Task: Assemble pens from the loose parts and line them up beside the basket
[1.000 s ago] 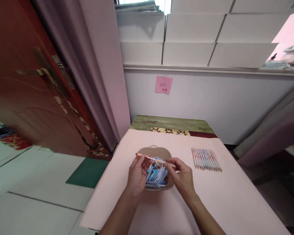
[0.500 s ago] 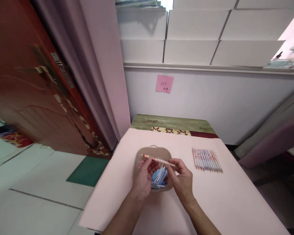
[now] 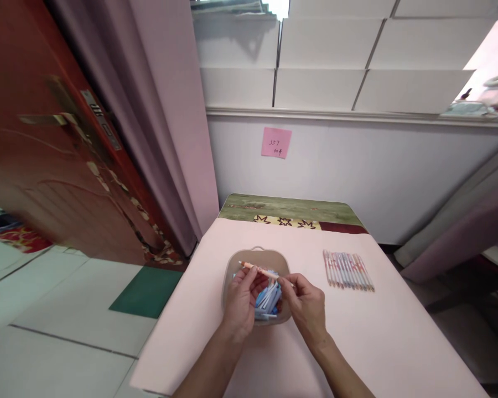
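Observation:
An orange and white pen (image 3: 266, 272) is held between both hands above the beige bin (image 3: 232, 265). My left hand (image 3: 239, 301) pinches its orange end, thumb on top. At the paler end, the thumb and fingers of my right hand (image 3: 309, 301) are closed round the tip and partly cover it. Inside the bin lie several blue and white pen parts (image 3: 268, 298), partly hidden by my hands. To the right, a row of pens (image 3: 348, 271) with clear barrels lies side by side on the table.
A pale pink cover (image 3: 382, 331) lies over most of the table, leaving a green patterned strip (image 3: 290, 205) showing at the back. Behind stands a white wall with a pink note (image 3: 276, 142). A brown door (image 3: 66, 182) and purple curtain (image 3: 149, 110) are at left.
My right fingers have shifted along the pen's pale end and now cover more of it. My left hand keeps its hold. The whole view has shifted slightly.

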The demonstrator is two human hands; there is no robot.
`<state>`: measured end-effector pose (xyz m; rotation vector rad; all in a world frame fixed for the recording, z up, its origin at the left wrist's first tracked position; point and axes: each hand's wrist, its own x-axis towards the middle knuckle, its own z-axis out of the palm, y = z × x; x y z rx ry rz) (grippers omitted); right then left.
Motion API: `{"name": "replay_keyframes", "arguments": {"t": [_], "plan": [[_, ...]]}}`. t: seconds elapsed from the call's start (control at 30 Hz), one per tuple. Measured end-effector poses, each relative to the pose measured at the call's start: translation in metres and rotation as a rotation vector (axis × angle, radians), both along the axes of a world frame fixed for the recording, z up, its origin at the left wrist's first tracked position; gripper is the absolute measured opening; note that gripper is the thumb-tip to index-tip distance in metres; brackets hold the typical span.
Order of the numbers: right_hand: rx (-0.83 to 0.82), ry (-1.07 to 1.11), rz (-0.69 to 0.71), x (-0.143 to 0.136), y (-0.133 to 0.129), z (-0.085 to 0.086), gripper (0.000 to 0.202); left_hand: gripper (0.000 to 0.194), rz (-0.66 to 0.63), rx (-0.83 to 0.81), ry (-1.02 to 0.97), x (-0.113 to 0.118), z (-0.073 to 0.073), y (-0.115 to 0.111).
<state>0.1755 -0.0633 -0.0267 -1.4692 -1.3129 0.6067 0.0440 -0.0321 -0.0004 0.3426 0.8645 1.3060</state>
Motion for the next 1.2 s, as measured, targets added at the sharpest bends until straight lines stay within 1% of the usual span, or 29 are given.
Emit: {"name": "replay_keyframes", "arguments": {"t": [0.1, 0.2, 0.33, 0.43, 0.5, 0.6, 0.63, 0.67, 0.7, 0.8, 0.87, 1.0, 1.07, 1.13, 1.2], "plan": [[0.029, -0.085, -0.006, 0.001, -0.001, 0.003, 0.029, 0.021, -0.004, -0.007, -0.003, 0.002, 0.000, -0.001], [0.047, -0.127, 0.016, 0.001, -0.002, 0.003, 0.029, 0.023, -0.001, -0.006, 0.005, 0.002, -0.003, 0.000], [0.149, -0.159, 0.028, 0.000, -0.004, 0.000, 0.026, 0.022, 0.015, 0.022, 0.034, -0.002, -0.010, 0.002], [0.203, -0.219, 0.022, 0.000, -0.004, -0.001, 0.017, 0.021, 0.010, 0.046, 0.040, -0.003, -0.014, 0.004], [0.173, -0.257, 0.023, 0.001, -0.004, -0.001, 0.019, 0.020, 0.003, 0.048, 0.040, -0.003, -0.014, 0.005], [0.073, -0.294, 0.027, 0.003, -0.003, 0.001, 0.032, 0.021, -0.018, 0.036, 0.043, -0.002, -0.012, 0.004], [0.049, -0.297, 0.032, 0.004, -0.003, 0.001, 0.034, 0.021, -0.021, 0.035, 0.041, -0.001, -0.011, 0.004], [0.040, -0.291, 0.032, 0.004, -0.003, 0.001, 0.031, 0.021, -0.019, 0.035, 0.039, -0.001, -0.011, 0.004], [0.042, -0.280, 0.032, 0.004, -0.003, 0.001, 0.026, 0.021, -0.014, 0.037, 0.037, -0.001, -0.011, 0.004], [0.093, -0.259, 0.032, 0.003, -0.003, -0.001, 0.030, 0.021, -0.004, 0.034, 0.042, -0.001, -0.010, 0.005], [0.103, -0.277, 0.038, 0.002, -0.003, -0.002, 0.022, 0.021, 0.002, 0.028, 0.049, -0.001, -0.010, 0.005], [0.019, -0.301, 0.051, 0.002, -0.003, -0.001, 0.028, 0.021, 0.004, 0.034, 0.061, -0.001, -0.009, 0.004], [0.012, -0.308, 0.062, 0.002, -0.003, -0.001, 0.030, 0.022, -0.010, 0.045, 0.067, -0.002, -0.009, 0.004], [0.052, -0.321, 0.048, 0.001, -0.003, -0.001, 0.026, 0.023, -0.012, 0.054, 0.076, -0.002, -0.009, 0.004], [0.106, -0.343, 0.023, 0.000, -0.003, -0.001, 0.027, 0.025, -0.003, 0.052, 0.092, -0.002, -0.009, 0.005]]}}
